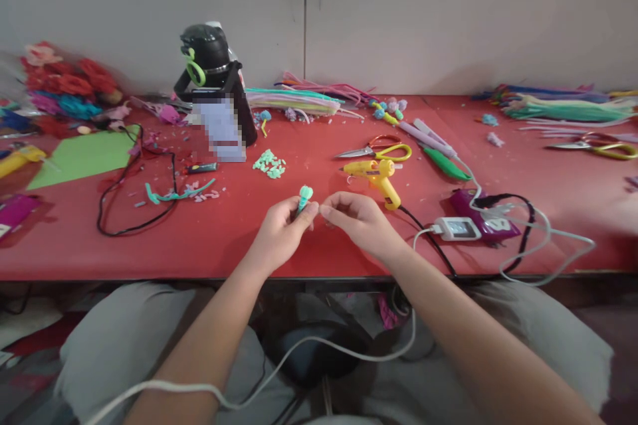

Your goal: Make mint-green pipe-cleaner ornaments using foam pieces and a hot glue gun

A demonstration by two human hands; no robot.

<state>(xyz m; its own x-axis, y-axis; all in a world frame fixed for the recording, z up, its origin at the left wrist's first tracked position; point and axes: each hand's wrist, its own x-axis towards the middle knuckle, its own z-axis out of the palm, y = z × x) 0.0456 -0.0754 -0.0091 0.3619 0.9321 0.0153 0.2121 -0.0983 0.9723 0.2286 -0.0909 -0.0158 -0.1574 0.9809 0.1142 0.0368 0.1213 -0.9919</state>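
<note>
My left hand (284, 229) pinches a small mint-green fuzzy bud (306, 196), apparently of pipe cleaner, upright between thumb and fingers. Right beside it, my right hand (356, 222) is closed in a pinch, its fingertips nearly meeting the left thumb. Whatever lies in that pinch is too small to make out. Beyond my hands is a loose pile of short mint-green pieces (270, 164). A yellow glue gun (373, 176) lies just past my right hand, with yellow-handled scissors (379, 148) behind it.
A black bottle (204, 50) stands at the back left, a phone (222, 125) leaning on it. Pipe cleaner bundles (294, 103) lie along the wall. At right are a lilac tool (428, 136), a purple box (466, 202) and cables. A green sheet (87, 156) lies left.
</note>
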